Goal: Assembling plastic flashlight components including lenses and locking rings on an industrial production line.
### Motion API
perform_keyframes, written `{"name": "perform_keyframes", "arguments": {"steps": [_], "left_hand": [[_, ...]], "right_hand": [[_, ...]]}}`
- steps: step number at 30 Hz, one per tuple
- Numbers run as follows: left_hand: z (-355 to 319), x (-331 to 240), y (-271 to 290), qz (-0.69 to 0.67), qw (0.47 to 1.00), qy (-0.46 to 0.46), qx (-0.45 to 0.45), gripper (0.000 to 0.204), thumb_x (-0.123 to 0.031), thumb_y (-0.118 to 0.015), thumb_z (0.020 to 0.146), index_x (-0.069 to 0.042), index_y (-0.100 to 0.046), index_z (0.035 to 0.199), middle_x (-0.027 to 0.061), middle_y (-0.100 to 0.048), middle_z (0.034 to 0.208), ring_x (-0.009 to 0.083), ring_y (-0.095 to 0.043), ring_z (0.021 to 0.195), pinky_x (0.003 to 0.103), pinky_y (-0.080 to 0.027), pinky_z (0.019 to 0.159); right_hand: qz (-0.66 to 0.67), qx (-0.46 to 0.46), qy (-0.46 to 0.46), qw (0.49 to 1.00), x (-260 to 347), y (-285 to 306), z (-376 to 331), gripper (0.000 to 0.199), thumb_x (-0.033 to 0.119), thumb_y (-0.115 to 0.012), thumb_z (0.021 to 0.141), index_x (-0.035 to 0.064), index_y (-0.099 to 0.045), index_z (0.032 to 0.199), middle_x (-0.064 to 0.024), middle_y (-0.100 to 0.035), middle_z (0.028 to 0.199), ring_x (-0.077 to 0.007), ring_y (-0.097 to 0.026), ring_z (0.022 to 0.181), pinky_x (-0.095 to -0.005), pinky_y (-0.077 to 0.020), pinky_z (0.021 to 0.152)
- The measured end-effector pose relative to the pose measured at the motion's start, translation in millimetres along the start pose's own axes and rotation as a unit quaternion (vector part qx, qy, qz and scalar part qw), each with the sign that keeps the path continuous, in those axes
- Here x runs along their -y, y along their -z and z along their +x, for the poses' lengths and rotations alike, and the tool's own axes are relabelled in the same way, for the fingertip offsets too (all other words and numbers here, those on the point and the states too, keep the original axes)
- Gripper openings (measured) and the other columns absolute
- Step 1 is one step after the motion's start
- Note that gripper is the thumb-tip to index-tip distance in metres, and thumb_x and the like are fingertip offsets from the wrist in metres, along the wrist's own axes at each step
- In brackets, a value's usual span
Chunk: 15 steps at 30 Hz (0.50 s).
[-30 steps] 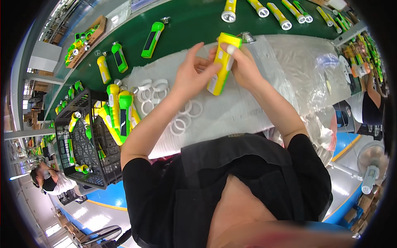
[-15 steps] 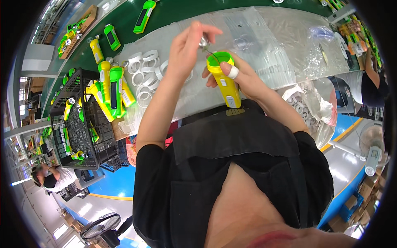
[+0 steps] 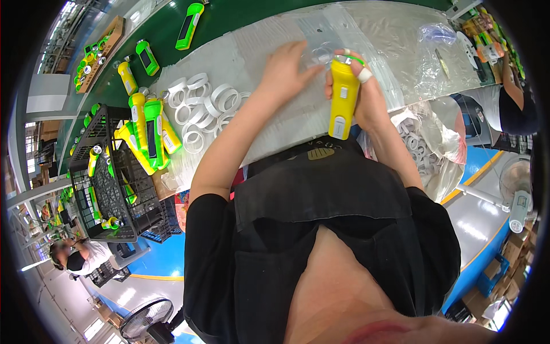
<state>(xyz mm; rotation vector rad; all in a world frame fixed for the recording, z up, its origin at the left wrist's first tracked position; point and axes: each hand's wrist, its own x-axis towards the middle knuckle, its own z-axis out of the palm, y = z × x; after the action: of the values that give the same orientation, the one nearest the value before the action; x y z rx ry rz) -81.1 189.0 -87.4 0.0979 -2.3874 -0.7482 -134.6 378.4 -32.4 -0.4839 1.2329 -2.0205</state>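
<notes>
A yellow flashlight body [image 3: 344, 94] with a green rim stands nearly upright over the near table edge. My right hand [image 3: 369, 94] is closed round its upper part, with white tape on the thumb and a fingertip. A shiny silver reflector shows at its top opening. To the left my left hand [image 3: 285, 71] is empty, fingers stretched out and thumb apart, near some clear round lenses [image 3: 322, 55] on the plastic-covered table [image 3: 286, 117]. White rings [image 3: 200, 106] lie heaped left of my left forearm.
Yellow-green flashlights [image 3: 153, 135] are piled beside a black crate [image 3: 109, 183] at left. More flashlights lie along the green far surface [image 3: 229, 23]. A clear bag of white rings [image 3: 418, 143] hangs at right. Another person's arm [image 3: 510, 80] is at the far right.
The silver reflector has gone from my left hand into the flashlight's top. My left hand has opened and moved right; my right hand has carried the flashlight up and right.
</notes>
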Motion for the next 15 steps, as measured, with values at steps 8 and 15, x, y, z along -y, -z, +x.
{"name": "perform_keyframes", "arguments": {"steps": [8,15], "left_hand": [[5,1,15,-0.021,0.998,0.044,0.049,0.043,-0.020,-0.071,0.083,-0.005,-0.062,0.122,0.0142,-0.059,0.111,0.0269,-0.055,0.106,0.034,-0.047,0.087],[-9,-49,61,-0.140,0.984,-0.082,0.076,0.040,-0.023,-0.040,0.100,-0.005,-0.062,0.127,0.0133,-0.052,0.116,0.0237,-0.046,0.113,0.035,-0.040,0.095]], "right_hand": [[-0.006,0.058,-0.017,0.998,5,8,-3,0.044,0.036,-0.051,0.099,0.0034,-0.047,0.128,-0.0114,-0.060,0.086,-0.0189,-0.059,0.073,-0.0314,-0.0477,0.068],[-0.047,0.134,-0.081,0.987,5,-20,2,0.041,0.035,-0.056,0.097,0.0047,-0.049,0.124,-0.0089,-0.060,0.088,-0.0159,-0.059,0.075,-0.0301,-0.0491,0.068]]}}
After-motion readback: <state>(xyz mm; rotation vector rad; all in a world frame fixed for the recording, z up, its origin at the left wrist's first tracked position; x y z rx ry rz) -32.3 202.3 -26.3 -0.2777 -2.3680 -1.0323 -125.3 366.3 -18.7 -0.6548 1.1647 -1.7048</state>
